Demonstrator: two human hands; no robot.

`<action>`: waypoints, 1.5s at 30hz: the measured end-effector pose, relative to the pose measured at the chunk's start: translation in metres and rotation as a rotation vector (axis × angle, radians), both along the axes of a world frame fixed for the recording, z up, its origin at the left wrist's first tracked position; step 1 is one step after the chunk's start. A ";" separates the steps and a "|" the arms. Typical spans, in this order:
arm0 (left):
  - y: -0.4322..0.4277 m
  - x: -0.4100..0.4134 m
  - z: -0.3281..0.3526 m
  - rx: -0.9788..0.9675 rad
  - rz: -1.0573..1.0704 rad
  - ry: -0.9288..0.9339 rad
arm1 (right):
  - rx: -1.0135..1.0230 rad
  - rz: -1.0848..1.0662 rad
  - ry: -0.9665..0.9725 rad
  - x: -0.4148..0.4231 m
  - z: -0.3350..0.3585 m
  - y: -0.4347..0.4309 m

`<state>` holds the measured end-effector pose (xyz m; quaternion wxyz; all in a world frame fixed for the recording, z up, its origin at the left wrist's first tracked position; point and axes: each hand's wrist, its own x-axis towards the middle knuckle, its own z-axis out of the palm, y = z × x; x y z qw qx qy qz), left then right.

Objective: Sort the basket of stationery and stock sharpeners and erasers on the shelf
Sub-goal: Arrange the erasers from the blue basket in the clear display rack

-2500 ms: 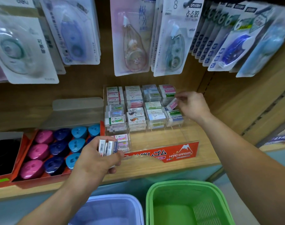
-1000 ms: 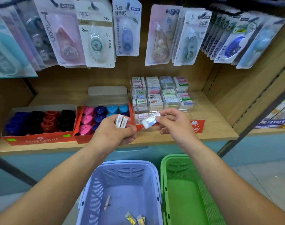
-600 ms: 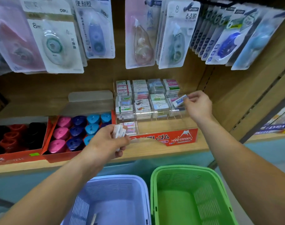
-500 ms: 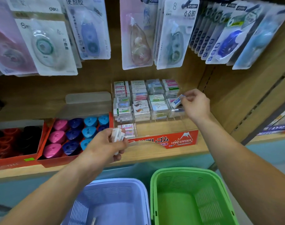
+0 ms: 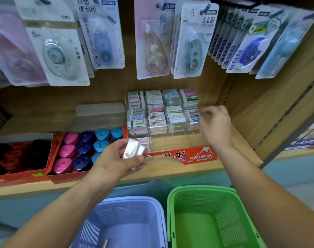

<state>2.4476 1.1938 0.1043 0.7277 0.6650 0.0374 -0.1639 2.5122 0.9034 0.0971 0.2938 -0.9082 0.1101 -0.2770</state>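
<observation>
A clear acrylic rack [image 5: 153, 131] on the wooden shelf [image 5: 172, 170] holds stacked small erasers in several columns. My right hand [image 5: 216, 127] hovers at the rack's right-hand column with blurred, loosely bent fingers and nothing visible in them. A blue-labelled eraser [image 5: 195, 120] lies on that column's stack. In front of the rack's left end, my left hand [image 5: 115, 162] grips two white wrapped erasers [image 5: 133, 149]. A red box of pink, dark blue and light blue sharpeners [image 5: 84, 149] stands to the left of the rack.
A lilac basket [image 5: 99, 228] and a green basket [image 5: 175, 212] sit below the shelf edge. A second red box with black and red sharpeners [image 5: 18, 156] is at far left. Carded correction tapes [image 5: 154, 40] hang above the rack. A red "Hard Eraser" sign [image 5: 193, 155] fronts the rack.
My right hand took an eraser from my left hand, carried it to the rack's right column and let it go there. My left hand stays put, holding the rest.
</observation>
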 end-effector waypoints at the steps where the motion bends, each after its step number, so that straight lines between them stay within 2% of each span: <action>1: -0.001 -0.001 0.001 -0.003 -0.012 -0.003 | 0.031 0.056 -0.012 -0.009 0.003 0.013; 5: 0.002 -0.008 0.005 -0.005 -0.032 -0.031 | 0.444 0.527 0.194 -0.058 0.011 0.084; 7: 0.004 -0.012 0.006 0.022 -0.035 -0.062 | 0.566 0.651 0.268 -0.071 0.008 0.110; 12: 0.012 -0.023 0.011 0.019 -0.064 -0.099 | 0.785 0.631 0.300 -0.083 0.005 0.127; 17: 0.021 -0.030 0.016 -0.072 -0.017 -0.085 | 1.042 0.624 0.314 -0.090 0.008 0.126; 23: 0.023 -0.033 0.018 -0.048 0.037 -0.094 | 0.995 0.692 0.358 -0.094 0.008 0.124; 28: 0.026 -0.032 0.017 0.119 0.050 -0.103 | 0.855 0.675 0.417 -0.098 0.002 0.117; 31: 0.030 -0.030 0.013 0.184 0.069 -0.077 | 0.838 0.619 0.404 -0.098 -0.006 0.109; 35: 0.033 -0.024 0.012 0.232 0.065 -0.059 | 0.831 0.453 0.295 -0.083 -0.007 0.095; 40: 0.028 -0.009 0.014 0.161 0.109 -0.018 | 0.537 0.309 0.138 -0.019 0.005 0.079; 45: 0.026 0.002 0.014 0.114 0.106 -0.036 | 0.271 0.243 0.106 0.052 0.010 0.078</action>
